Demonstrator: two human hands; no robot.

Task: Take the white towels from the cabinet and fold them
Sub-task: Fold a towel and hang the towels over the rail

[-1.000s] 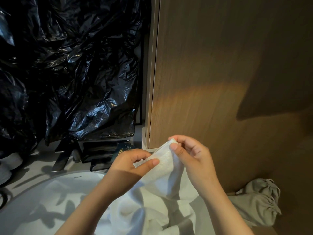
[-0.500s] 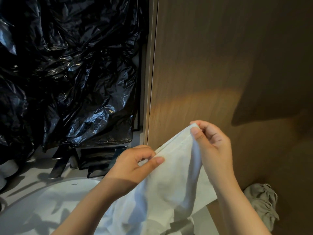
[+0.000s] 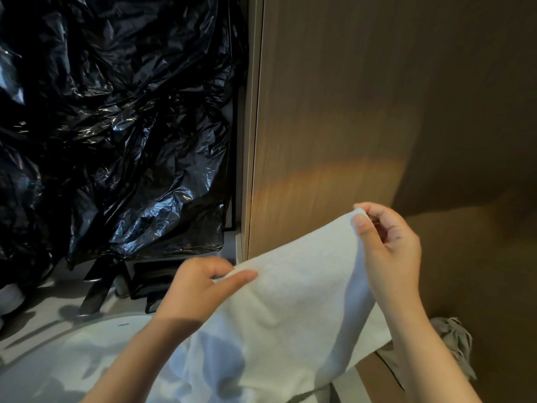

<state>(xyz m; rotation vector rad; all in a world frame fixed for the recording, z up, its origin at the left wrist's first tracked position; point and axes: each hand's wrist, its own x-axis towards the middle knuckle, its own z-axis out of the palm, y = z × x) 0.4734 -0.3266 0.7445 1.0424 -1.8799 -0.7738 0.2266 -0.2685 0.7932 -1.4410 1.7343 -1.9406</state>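
Note:
A white towel [image 3: 293, 309] hangs stretched between both hands in front of a brown wooden cabinet panel [image 3: 334, 112]. My left hand [image 3: 197, 289] pinches its top edge at the left between thumb and fingers. My right hand [image 3: 389, 254] pinches the upper right corner, held higher than the left. The towel's lower part drapes down out of the frame over a white basin [image 3: 72, 350].
Crumpled black plastic sheeting [image 3: 116, 126] fills the left side. Dark objects [image 3: 145, 280] and a black faucet [image 3: 96, 286] sit on the counter below it. A grey bunched cloth [image 3: 453, 341] lies at the lower right by the cabinet.
My right hand has moved right and up along the towel's edge, away from my left hand. The towel now spreads wide between them instead of bunching.

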